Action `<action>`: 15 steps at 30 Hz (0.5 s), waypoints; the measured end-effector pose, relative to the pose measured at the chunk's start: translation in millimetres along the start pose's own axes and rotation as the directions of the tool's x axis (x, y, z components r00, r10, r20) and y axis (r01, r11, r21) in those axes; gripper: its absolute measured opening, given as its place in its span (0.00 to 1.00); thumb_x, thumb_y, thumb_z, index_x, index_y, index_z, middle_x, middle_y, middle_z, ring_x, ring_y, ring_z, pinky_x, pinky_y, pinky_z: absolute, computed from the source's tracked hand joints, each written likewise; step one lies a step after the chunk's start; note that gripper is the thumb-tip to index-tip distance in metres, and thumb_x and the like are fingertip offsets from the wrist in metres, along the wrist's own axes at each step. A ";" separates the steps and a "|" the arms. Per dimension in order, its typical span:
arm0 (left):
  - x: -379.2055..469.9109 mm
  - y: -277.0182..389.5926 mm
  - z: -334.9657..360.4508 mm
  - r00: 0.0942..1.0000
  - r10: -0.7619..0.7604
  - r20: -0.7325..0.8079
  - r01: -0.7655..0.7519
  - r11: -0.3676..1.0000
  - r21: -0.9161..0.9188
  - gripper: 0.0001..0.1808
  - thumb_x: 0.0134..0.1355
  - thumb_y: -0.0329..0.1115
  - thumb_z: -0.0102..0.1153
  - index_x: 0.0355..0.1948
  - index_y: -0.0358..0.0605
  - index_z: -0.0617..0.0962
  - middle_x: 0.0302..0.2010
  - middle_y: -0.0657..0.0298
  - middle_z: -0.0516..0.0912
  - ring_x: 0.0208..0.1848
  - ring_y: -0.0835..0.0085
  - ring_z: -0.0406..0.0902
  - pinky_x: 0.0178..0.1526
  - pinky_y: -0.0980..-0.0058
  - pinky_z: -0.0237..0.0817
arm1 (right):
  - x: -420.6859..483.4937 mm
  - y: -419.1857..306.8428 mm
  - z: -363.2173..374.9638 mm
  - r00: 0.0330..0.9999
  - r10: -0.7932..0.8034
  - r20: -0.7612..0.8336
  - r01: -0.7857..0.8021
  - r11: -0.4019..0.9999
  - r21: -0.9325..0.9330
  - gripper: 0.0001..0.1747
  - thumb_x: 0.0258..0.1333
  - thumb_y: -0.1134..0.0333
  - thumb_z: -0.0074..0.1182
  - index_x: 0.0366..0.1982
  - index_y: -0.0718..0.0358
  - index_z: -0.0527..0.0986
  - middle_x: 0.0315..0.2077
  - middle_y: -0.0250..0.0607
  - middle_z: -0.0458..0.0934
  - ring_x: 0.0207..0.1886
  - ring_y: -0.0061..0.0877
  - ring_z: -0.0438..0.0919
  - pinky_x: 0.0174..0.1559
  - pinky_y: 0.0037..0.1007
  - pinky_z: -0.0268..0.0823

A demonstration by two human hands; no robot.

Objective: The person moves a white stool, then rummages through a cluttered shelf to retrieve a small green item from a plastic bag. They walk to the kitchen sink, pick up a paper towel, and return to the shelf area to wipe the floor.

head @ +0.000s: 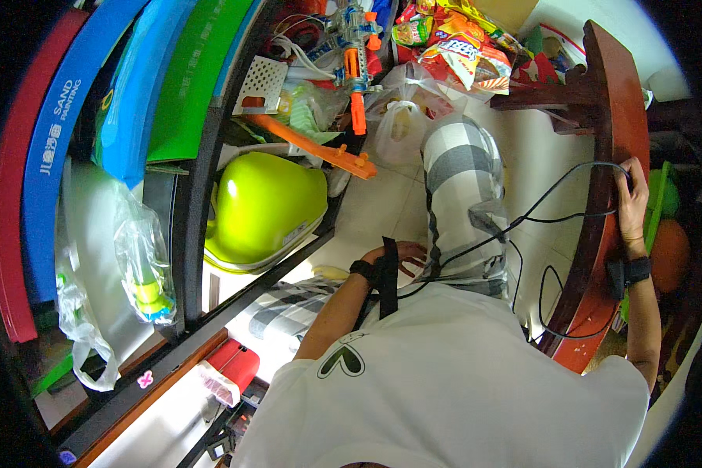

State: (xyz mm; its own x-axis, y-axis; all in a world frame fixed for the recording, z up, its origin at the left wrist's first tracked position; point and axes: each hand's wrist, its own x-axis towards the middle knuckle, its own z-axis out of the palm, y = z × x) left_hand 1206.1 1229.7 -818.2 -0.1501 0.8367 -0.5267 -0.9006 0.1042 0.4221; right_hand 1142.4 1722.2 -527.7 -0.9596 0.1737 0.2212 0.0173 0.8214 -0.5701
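My left hand (410,255) is beside my bent knee in checked trousers (461,169), fingers apart and holding nothing I can see. A black strap (389,275) stands up at that wrist. On the right, my right hand (633,202) grips the edge of a red-brown wooden board (605,140), its fingertips partly hidden. A black cable (523,219) loops across my leg to the board and passes by the right hand. A dark device on a band (629,271) sits at the right wrist.
Left, a dark shelf frame (193,234) holds a lime-green plastic container (269,210), coloured boxes (52,152) and a bagged toy (149,286). Ahead are an orange-and-blue toy gun (354,64), an orange plastic strip (322,149), a tied plastic bag (401,126) and snack packets (456,50). A red box (234,362) stands lower left.
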 end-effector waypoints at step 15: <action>-1.7 -3.5 14.0 0.999 0.002 0.042 -0.003 1.000 0.023 0.30 0.63 0.45 0.54 0.62 0.41 0.65 0.57 0.55 0.72 0.57 0.59 0.71 0.52 0.53 0.68 | -0.8 2.3 2.6 1.000 0.008 -0.026 -0.007 0.999 0.043 0.07 0.57 0.72 0.49 0.28 0.65 0.64 0.27 0.33 0.64 0.33 0.20 0.64 0.40 0.21 0.60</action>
State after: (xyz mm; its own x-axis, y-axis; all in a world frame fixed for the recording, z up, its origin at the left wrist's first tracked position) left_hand 1215.2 1235.4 -808.5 -0.1346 0.8588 -0.4944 -0.8907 0.1139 0.4402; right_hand 1142.4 1722.5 -531.2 -0.9517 0.1945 0.2374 0.0118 0.7960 -0.6051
